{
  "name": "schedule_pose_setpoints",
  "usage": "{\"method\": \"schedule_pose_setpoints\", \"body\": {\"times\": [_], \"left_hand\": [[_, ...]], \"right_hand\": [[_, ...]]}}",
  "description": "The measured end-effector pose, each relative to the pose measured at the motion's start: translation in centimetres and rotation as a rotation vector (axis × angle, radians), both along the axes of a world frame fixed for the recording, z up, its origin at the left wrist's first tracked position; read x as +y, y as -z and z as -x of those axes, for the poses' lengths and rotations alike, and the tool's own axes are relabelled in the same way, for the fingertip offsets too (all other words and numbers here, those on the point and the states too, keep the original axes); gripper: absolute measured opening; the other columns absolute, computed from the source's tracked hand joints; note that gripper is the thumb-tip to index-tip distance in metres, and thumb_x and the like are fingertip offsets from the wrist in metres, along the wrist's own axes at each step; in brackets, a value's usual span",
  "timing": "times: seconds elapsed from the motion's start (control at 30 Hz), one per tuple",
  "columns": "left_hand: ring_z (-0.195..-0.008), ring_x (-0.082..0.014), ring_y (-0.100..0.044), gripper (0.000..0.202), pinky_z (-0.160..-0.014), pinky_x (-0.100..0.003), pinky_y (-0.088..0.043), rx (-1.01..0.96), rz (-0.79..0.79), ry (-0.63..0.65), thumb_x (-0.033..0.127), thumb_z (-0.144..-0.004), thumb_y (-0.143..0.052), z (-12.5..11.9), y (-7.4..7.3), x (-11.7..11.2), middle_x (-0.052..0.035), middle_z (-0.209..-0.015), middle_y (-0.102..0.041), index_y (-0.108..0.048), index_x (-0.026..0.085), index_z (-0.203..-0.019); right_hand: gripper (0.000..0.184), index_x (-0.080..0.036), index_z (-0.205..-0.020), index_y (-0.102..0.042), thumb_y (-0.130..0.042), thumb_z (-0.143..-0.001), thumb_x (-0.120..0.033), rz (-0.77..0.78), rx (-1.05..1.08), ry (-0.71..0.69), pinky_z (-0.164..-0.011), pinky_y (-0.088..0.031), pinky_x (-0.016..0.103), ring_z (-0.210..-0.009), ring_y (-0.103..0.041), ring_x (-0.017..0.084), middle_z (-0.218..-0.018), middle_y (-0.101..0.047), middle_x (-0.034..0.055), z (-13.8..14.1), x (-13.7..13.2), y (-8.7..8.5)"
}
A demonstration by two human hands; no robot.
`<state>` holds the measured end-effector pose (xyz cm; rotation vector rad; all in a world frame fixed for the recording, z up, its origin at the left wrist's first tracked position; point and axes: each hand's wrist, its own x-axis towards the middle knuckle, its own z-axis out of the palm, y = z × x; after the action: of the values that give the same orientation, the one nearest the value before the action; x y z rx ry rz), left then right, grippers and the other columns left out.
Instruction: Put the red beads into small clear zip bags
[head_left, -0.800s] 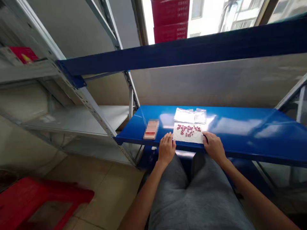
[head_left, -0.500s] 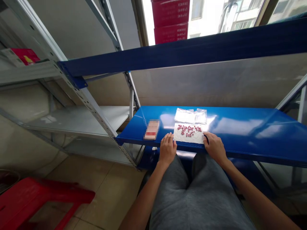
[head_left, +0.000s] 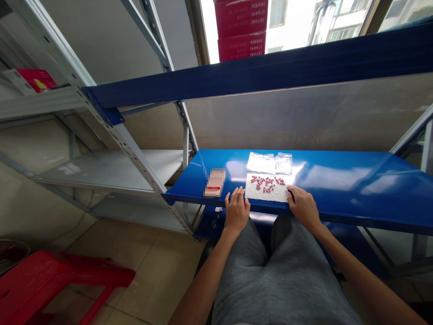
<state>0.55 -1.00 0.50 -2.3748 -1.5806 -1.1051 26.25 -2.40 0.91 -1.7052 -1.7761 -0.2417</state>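
Note:
On the blue shelf (head_left: pixel 352 180) lies a thin white sheet (head_left: pixel 251 193) with many small dark-red pieces (head_left: pixel 267 183) scattered over its middle. What the pieces are is too small to tell. My left hand (head_left: pixel 237 210) rests open on the shelf's front edge by the sheet's lower left corner, fingers stretched out. At the sheet's right edge is my right hand (head_left: pixel 302 206), fingers bent and a dark gap between thumb and forefinger; nothing shows in its grasp. Behind the sheet lie clear plastic bags (head_left: pixel 261 163). A phone-like flat object (head_left: pixel 214 183), partly pixelated, lies left of my left hand.
A blue crossbeam (head_left: pixel 237 77) spans above the shelf. Grey metal racking (head_left: pixel 131 151) stands at the left, with a red plastic stool (head_left: pixel 67 271) on the floor below. Red boxes (head_left: pixel 241 27) are stacked by the window.
The fingers of my left hand have spread slightly on the shelf edge. My right hand and the pieces on the sheet have stayed in place.

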Motion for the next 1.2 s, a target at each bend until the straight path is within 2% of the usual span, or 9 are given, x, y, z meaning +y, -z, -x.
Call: {"method": "schedule_pose_setpoints", "body": {"times": [0.6, 0.93, 1.03, 1.2], "left_hand": [[-0.139, -0.0249, -0.053, 0.035, -0.119, -0.053, -0.036, -0.001, -0.008, -0.009, 0.019, -0.102, -0.042, -0.1, 0.1, 0.0, -0.0124, -0.142, -0.063, -0.053, 0.019, -0.135], [-0.14, -0.0255, -0.052, 0.035, -0.119, -0.052, -0.035, -0.011, 0.008, 0.013, 0.021, -0.102, -0.043, 0.1, 0.0, 0.0, -0.0127, -0.143, -0.062, -0.053, 0.02, -0.135], [-0.137, -0.0243, -0.053, 0.035, -0.119, -0.05, -0.035, -0.084, 0.028, 0.026, 0.019, -0.103, -0.04, 0.3, -0.3, -0.1, -0.0115, -0.139, -0.064, -0.052, 0.02, -0.135], [-0.118, -0.0199, -0.062, 0.032, -0.106, -0.039, -0.047, -0.302, 0.001, 0.086, 0.017, -0.103, -0.037, 0.8, -0.9, 0.1, -0.008, -0.122, -0.069, -0.054, 0.022, -0.13]], "right_hand": [[0.034, -0.013, -0.116, -0.069, -0.042, -0.099, -0.024, -0.015, -0.048, 0.015, -0.097, -0.048, 0.044, -0.117, -0.066, 0.031, -0.122, -0.073, 0.0174, 0.0, -0.1, 0.3], [0.035, -0.017, -0.117, -0.068, -0.042, -0.097, -0.027, 0.014, 0.059, 0.012, -0.097, -0.047, 0.045, -0.116, -0.065, 0.032, -0.12, -0.073, 0.0162, 0.1, -0.3, -0.5], [0.036, -0.017, -0.117, -0.068, -0.043, -0.096, -0.031, 0.039, 0.095, 0.011, -0.095, -0.048, 0.046, -0.114, -0.064, 0.033, -0.118, -0.073, 0.0163, -0.2, 0.0, -0.5], [0.036, -0.015, -0.115, -0.068, -0.048, -0.093, -0.035, 0.061, 0.229, 0.001, -0.091, -0.051, 0.044, -0.102, -0.067, 0.032, -0.11, -0.074, 0.0165, -1.8, 1.7, -0.8]]}}
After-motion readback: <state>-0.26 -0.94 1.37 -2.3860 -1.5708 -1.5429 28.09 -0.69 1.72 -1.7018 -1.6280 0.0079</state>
